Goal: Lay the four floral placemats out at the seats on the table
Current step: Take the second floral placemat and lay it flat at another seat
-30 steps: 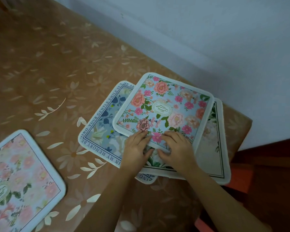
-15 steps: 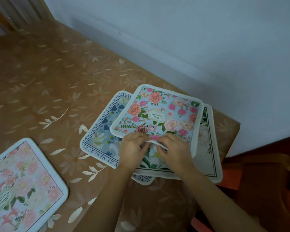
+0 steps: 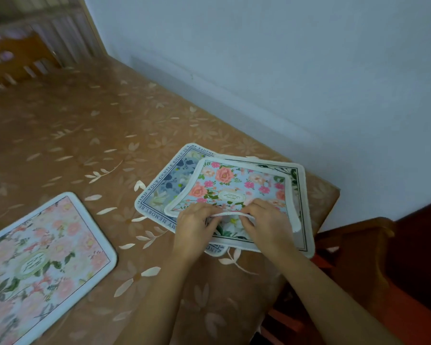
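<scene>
Three placemats lie stacked near the table's right corner. On top is a light blue mat with pink roses [image 3: 237, 185]. My left hand [image 3: 195, 225] and my right hand [image 3: 266, 220] both pinch its near edge, which is lifted and curled up off the stack. Under it lies a white mat with a dark line border [image 3: 300, 220], and lowest a blue-grey mat with lettering round its rim [image 3: 159, 192]. A fourth mat, pink floral with a white rim [image 3: 40, 262], lies flat at the near left of the table.
The table wears a brown cloth with pale daisies [image 3: 85, 135]. A pale wall [image 3: 284, 70] runs along its far right side. A wooden chair [image 3: 358, 265] stands at the right corner, another chair back [image 3: 15, 63] at the far left.
The near edge of the top rose mat has come up off the stack, pinched by both hands. The view has tilted upward, showing more wall and the far chair.
</scene>
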